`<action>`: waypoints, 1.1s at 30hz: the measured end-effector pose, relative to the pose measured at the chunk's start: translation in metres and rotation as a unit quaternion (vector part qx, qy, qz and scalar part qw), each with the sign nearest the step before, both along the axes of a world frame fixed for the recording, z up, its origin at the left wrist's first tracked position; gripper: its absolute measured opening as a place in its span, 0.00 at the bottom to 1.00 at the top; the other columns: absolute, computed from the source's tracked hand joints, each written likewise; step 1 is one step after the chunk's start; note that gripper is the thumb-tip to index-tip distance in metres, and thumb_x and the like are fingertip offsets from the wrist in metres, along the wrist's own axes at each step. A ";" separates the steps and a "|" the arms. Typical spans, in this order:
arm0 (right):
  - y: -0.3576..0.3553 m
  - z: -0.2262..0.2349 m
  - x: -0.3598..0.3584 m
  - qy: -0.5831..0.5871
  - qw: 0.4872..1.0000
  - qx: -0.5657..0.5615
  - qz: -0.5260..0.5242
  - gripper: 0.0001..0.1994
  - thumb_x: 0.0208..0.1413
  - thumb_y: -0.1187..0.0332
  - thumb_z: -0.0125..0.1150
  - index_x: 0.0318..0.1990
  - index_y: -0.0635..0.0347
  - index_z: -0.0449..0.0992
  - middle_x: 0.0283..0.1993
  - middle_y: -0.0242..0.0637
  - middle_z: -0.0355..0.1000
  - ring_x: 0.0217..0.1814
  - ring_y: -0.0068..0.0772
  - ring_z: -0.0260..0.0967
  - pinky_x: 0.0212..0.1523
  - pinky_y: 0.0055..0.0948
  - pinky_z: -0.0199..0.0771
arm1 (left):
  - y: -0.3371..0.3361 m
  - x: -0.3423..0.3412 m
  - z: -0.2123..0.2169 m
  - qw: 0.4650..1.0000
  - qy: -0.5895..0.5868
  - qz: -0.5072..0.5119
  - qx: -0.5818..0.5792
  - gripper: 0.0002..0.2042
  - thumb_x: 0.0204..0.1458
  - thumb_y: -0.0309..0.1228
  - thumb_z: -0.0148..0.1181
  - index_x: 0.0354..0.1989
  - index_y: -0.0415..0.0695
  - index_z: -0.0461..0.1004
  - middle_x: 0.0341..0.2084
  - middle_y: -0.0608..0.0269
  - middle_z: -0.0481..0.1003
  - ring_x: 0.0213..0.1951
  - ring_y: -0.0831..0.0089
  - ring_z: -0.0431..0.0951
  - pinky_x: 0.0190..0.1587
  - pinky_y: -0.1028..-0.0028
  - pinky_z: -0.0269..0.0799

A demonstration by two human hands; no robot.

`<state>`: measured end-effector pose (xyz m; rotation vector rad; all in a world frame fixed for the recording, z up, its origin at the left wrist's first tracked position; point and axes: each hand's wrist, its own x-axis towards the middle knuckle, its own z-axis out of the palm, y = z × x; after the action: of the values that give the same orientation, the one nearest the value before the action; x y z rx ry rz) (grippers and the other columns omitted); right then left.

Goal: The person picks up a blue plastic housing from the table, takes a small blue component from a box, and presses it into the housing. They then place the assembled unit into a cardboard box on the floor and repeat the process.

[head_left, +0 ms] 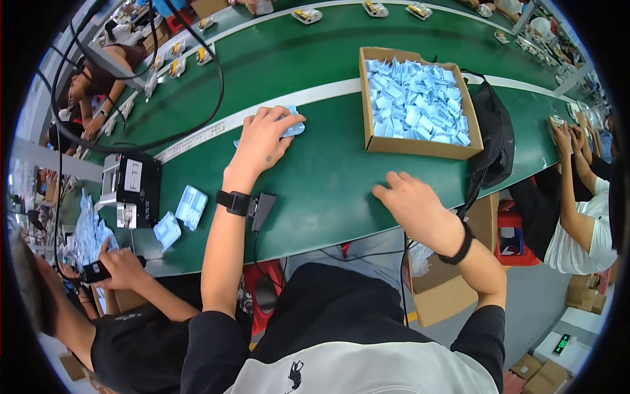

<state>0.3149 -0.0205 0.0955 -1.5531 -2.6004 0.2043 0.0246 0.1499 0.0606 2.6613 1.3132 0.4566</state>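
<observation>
Two hands were laid on the green belt (315, 190): left hand (262, 141) spread flat over a pale blue packet (293, 126), right hand (410, 197) loosely open near its edge, holding nothing.

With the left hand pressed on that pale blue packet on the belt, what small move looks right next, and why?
Probably close the left hand around the packet and lift it: the palm lies flat on it on the green belt, not gripping. The right hand rests empty near the box of similar packets.

Hidden under my palm

My left hand (262, 141) covers most of the pale blue plastic packet (293, 126); its contents look indiscernible from here.
</observation>
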 end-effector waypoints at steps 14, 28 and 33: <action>-0.015 -0.035 0.009 0.161 0.978 0.033 -0.130 0.06 0.60 0.75 0.63 0.44 0.58 0.74 0.37 0.42 0.69 0.43 0.45 0.74 0.38 0.42 0.74 | -0.153 0.007 -0.006 0.993 -0.017 -0.110 0.044 0.18 0.47 0.22 0.68 0.47 0.55 0.82 0.57 0.68 0.76 0.66 0.56 0.68 0.74 0.32 0.49; 0.030 -0.035 0.012 0.041 0.995 0.093 0.004 0.10 0.60 0.76 0.62 0.48 0.57 0.73 0.41 0.40 0.71 0.43 0.46 0.73 0.41 0.39 0.74 | -0.174 0.013 -0.009 0.985 -0.126 0.120 0.003 0.16 0.52 0.35 0.73 0.48 0.43 0.81 0.45 0.62 0.79 0.49 0.54 0.75 0.60 0.47 0.66; 0.014 -0.043 0.013 0.125 0.977 0.039 -0.167 0.08 0.60 0.74 0.66 0.44 0.59 0.75 0.38 0.38 0.71 0.36 0.40 0.73 0.37 0.36 0.73 | -0.177 0.009 0.008 0.940 -0.208 0.190 -0.196 0.12 0.56 0.31 0.69 0.48 0.46 0.82 0.41 0.63 0.79 0.44 0.58 0.76 0.54 0.57 0.70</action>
<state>0.3280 -0.0063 0.0526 -1.7769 -2.0983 0.2449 0.0339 -0.0267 0.0687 1.8658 1.5734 0.6738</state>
